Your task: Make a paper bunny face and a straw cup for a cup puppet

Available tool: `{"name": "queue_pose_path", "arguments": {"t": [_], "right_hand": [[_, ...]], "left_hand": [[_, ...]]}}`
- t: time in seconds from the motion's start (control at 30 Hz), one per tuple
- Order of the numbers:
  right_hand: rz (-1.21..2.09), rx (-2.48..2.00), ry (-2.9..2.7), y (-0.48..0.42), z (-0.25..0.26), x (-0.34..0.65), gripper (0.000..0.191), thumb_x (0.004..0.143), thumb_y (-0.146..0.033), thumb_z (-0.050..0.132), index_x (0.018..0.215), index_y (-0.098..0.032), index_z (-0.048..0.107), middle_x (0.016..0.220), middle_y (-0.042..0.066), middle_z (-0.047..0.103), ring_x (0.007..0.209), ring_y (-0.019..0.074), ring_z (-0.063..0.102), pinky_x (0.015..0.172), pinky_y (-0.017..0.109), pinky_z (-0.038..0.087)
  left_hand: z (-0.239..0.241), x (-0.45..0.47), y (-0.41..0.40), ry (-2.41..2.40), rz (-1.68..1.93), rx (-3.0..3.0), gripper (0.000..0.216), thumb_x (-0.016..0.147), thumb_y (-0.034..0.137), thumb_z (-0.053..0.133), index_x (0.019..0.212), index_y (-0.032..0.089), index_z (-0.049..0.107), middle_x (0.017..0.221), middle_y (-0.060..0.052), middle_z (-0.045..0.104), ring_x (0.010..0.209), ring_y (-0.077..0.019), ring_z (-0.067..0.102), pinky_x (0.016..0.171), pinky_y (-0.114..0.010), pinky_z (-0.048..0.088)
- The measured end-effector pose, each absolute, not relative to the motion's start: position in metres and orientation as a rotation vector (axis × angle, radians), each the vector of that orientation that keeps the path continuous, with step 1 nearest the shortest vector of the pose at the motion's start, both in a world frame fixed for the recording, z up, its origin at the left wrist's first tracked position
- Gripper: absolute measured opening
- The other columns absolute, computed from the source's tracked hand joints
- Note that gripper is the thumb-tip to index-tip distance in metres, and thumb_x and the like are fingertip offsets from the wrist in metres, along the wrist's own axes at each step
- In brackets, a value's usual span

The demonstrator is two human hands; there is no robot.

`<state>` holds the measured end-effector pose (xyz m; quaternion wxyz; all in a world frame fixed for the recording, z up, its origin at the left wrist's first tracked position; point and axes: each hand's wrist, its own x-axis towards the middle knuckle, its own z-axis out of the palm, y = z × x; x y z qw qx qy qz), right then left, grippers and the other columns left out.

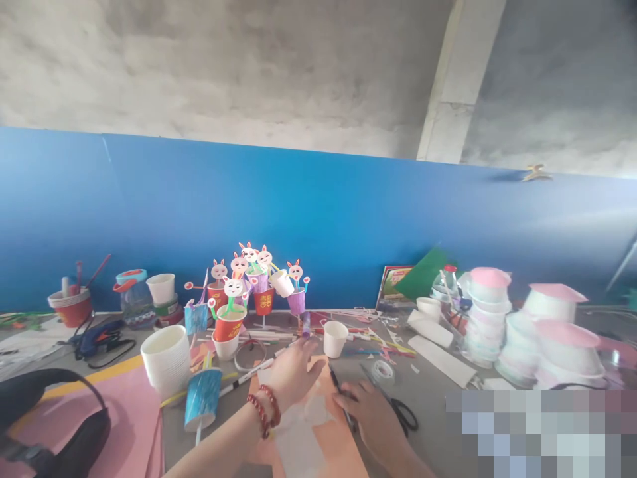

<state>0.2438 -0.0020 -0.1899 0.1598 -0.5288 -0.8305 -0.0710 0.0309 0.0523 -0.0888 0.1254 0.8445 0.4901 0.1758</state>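
My left hand (294,370), with red bead bracelets on the wrist, stretches forward over an orange sheet (343,451). Its fingers are apart, and the fingertips come close to a small purple tube (306,322); whether they touch it I cannot tell. Beside the sheet's right edge, my right hand (371,413) lies low with its fingers extended, touching a black pen (336,381). Black-handled scissors (407,415) lie just right of that hand. Whitish paper (298,443) rests on the orange sheet. A white paper cup (336,340) stands upright beyond my hands.
Left of my arm are a blue cup (203,398) on a stick, stacked white cups (166,362), pink sheets (124,425) and black headphones (74,431). Rabbit-faced cup figures (231,318) stand behind. A tape roll (383,372) and pink-topped cup stacks (490,318) are rightward.
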Motion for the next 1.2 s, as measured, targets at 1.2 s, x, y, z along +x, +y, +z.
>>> {"name": "queue_pose_path", "arguments": {"t": [1.2], "right_hand": [[-0.369,-1.98,-1.965,0.006,-0.151,0.291,0.028,0.083,-0.01,0.051,0.103,-0.013,0.071,0.105,0.021,0.073,0.098,0.0395,0.067,0.08,0.051,0.053]], "left_hand": [[-0.215,-0.01,0.019,1.271,0.977,2.33,0.075,0.065,0.012,0.055,0.14,0.02,0.052,0.127,-0.015,0.06,0.113,-0.0325,0.06,0.095,-0.04,0.044]]}}
